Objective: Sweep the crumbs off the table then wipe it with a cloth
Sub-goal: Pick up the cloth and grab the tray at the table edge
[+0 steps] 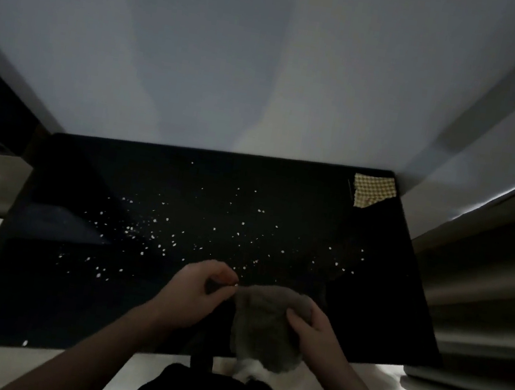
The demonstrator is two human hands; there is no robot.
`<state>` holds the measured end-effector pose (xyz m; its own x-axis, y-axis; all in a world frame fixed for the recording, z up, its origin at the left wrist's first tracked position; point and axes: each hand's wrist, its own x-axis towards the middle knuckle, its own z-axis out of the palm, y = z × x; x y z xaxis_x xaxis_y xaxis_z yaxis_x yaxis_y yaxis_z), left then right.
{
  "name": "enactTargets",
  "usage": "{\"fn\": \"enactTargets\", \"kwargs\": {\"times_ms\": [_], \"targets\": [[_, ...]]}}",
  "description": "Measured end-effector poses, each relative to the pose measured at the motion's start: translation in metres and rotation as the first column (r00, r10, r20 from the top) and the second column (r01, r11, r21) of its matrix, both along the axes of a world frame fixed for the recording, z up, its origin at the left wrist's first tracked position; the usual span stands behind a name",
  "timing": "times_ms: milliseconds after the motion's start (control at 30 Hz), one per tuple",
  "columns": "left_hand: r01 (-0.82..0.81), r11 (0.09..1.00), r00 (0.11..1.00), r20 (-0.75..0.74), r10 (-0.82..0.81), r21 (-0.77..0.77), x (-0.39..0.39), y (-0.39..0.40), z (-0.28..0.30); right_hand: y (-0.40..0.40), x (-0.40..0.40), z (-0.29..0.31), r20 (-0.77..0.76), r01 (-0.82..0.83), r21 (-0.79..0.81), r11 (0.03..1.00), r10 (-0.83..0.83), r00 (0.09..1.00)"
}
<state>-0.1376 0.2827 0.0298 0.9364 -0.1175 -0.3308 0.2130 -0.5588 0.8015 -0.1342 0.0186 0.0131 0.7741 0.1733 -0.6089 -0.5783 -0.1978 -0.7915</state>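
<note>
Wall (pixel 269 63): pale, behind the far edge of your worktop.
Worktop (pixel 384 297): black, glossy, dim light; near edge runs just ahead of your body.
Cloth (pixel 263 326): grey, soft, bunched. It lies on the worktop's near edge, right of centre, and its lower end droops over that edge. A paler patch shows at the hanging end.
Checked cloth (pixel 373 190): yellow, small check pattern, in the far right corner of the worktop, well apart from your hands.
Left hand (pixel 198 289): your grip here is a pinch; thumb and fingers are curled on the cloth's upper left edge. Wrist sits over the worktop.
Right hand (pixel 313 328): your grip grasps the cloth's right side, fingers bent over the fabric, thumb on top.
Crumbs (pixel 157 233): white specks, scattered across the middle of the worktop, densest left of centre. A few lie just ahead of your left hand, and one lone speck sits near the near left corner.
</note>
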Motion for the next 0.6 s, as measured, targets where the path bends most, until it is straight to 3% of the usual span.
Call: {"fn": "enactTargets", "kwargs": {"times_ms": [233, 400, 600], "targets": [[-0.176, 0.977, 0.982, -0.054, 0.183, 0.121, -0.084, 0.069, -0.012, 0.014, -0.036, 0.003, 0.13, 0.066, -0.083, 0.994, -0.055, 0.99], [-0.392, 0.92, 0.914, -0.11, 0.391, 0.01, -0.156, 0.084, -0.003, 0.035, -0.072, -0.001, 0.11, 0.082, 0.003, 0.997, -0.082, 0.991], [-0.518, 0.853, 0.849, -0.161, 0.503, -0.068, -0.218, 0.102, 0.01, 0.083, -0.12, -0.002, 0.102, 0.024, -0.004, 1.0, -0.023, 0.994]]}}
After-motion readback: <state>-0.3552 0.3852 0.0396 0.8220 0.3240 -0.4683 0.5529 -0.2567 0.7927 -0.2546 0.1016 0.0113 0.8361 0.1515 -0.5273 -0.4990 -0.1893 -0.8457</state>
